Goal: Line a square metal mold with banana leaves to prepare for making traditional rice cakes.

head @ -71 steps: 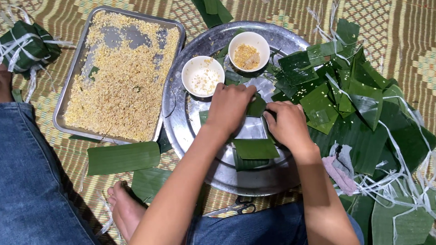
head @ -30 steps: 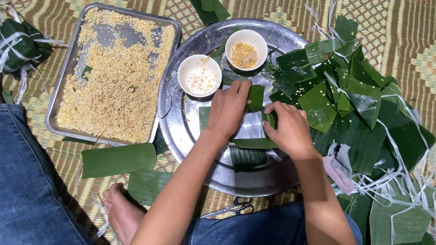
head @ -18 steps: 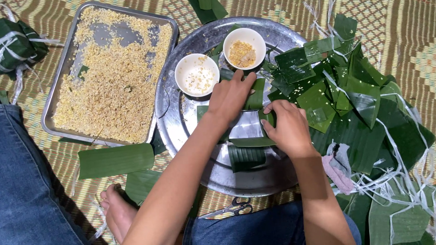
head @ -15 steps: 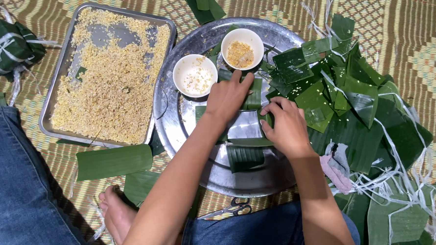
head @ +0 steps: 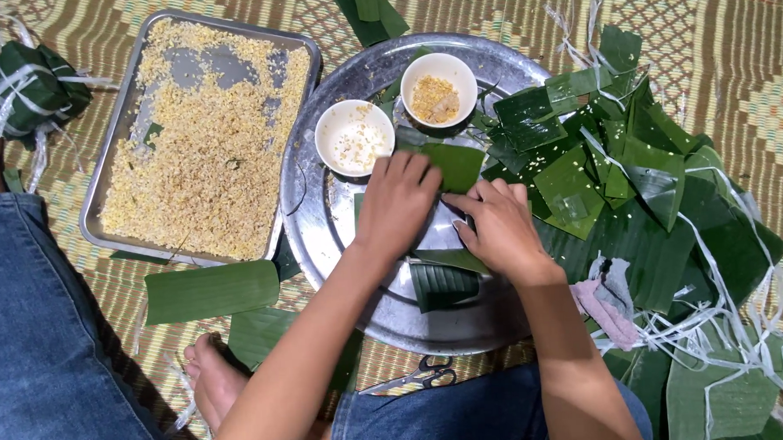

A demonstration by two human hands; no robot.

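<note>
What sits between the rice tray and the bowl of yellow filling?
In the head view, a white bowl of pale filling on the round metal platter lies between the rice tray and the yellow-filling bowl.

Under my left hand (head: 397,204) lies a green banana leaf piece (head: 456,164), flat on the round metal tray (head: 312,223), its far corner poking out past my fingers toward the two small white bowls. My right hand (head: 497,227) rests on its right edge. A narrower leaf strip (head: 453,259) shows beneath my hands, and a ribbed, darker leaf piece (head: 444,286) lies just nearer me, possibly folded.
</note>
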